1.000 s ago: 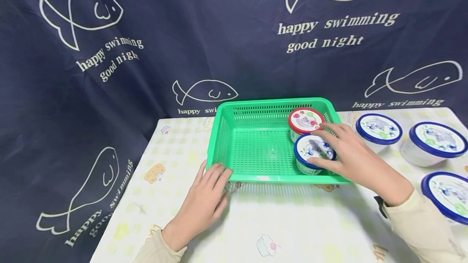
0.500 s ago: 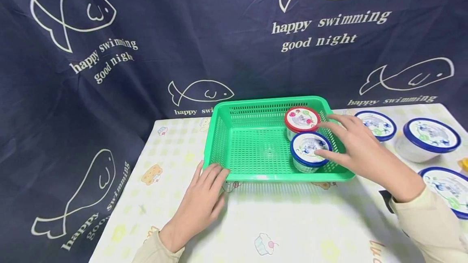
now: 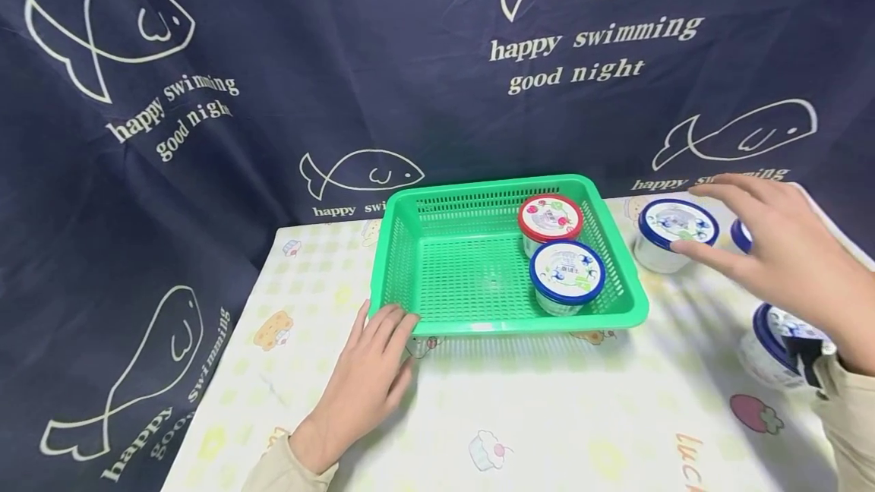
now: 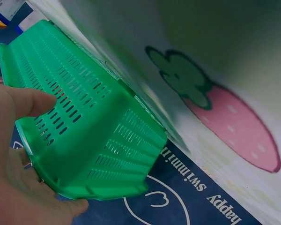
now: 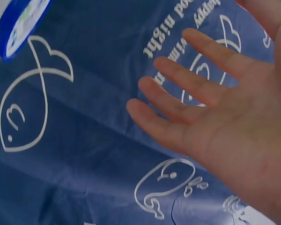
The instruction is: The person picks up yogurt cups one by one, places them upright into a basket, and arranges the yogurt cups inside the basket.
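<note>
A green perforated basket (image 3: 492, 327) holds a red-lidded tub (image 3: 550, 219) and, in front of it, a blue-lidded tub (image 3: 567, 273), both upright at the right end. My left hand (image 3: 369, 370) grips the basket's near-left corner. In the left wrist view, the thumb (image 4: 37, 102) lies along the basket wall (image 4: 84, 140) with other fingers about the rim. My right hand (image 3: 786, 249) is spread, holding nothing, above the table beside another blue-lidded tub (image 3: 673, 230). Its bare palm and extended fingers (image 5: 168, 129) show in the right wrist view.
Partly behind the right hand and wrist are two more blue-lidded tubs, one farther back (image 3: 740, 236) and one nearer (image 3: 769, 355). A patterned cloth (image 3: 547, 408) covers the table. The dark blue fish-print curtain (image 3: 410, 59) hangs right behind the basket.
My right hand has let go of the blue-lidded tub inside the basket and moved right to the tubs on the table. My left hand stays at the basket's corner. The head view has shifted slightly right.
</note>
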A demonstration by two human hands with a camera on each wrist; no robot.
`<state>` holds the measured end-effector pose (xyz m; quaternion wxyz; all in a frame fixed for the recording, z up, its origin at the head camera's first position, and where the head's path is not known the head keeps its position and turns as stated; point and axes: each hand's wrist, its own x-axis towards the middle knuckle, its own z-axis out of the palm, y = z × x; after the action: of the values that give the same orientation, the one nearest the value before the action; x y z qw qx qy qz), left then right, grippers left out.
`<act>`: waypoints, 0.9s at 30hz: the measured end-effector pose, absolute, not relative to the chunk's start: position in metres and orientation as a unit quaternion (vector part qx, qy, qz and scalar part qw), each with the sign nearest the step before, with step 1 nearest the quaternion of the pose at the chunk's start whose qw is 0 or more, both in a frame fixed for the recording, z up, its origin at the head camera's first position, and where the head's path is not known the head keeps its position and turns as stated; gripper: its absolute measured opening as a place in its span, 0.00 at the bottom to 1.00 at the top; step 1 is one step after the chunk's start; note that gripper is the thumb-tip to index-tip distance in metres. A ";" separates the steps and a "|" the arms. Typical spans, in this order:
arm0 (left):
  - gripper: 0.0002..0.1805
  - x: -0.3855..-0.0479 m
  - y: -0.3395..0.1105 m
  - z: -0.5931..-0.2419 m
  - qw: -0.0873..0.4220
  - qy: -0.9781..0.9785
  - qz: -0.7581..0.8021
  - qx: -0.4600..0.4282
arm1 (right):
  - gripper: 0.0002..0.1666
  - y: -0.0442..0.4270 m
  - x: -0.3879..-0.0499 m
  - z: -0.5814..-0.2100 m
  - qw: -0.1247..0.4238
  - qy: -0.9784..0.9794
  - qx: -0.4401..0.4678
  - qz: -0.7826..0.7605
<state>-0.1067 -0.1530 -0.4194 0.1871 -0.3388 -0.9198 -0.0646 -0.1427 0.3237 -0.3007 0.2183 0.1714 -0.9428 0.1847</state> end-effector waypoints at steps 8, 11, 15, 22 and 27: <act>0.33 -0.105 -0.152 -0.420 0.192 -0.919 -0.071 -0.338 | 0.36 0.349 -0.133 -0.295 0.222 -0.951 0.135 0.171; 0.34 -0.106 -0.152 -0.420 0.194 -0.918 -0.069 -0.339 | 0.37 0.357 -0.128 -0.294 0.230 -0.952 0.110 0.169; 0.33 -0.106 -0.152 -0.421 0.191 -0.918 -0.067 -0.342 | 0.38 0.367 -0.122 -0.294 0.240 -0.953 0.090 0.160; 0.33 -0.106 -0.155 -0.421 0.193 -0.918 -0.073 -0.339 | 0.38 0.376 -0.121 -0.289 0.218 -0.963 0.056 0.151; 0.33 -0.106 -0.154 -0.421 0.191 -0.916 -0.074 -0.344 | 0.42 0.389 -0.116 -0.290 0.180 -0.974 -0.012 0.135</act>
<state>-0.1060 -0.1539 -0.4213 0.1905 -0.3440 -0.9164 -0.0744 -0.1165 0.3891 -0.2899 0.1795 -0.0124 -0.9744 0.1351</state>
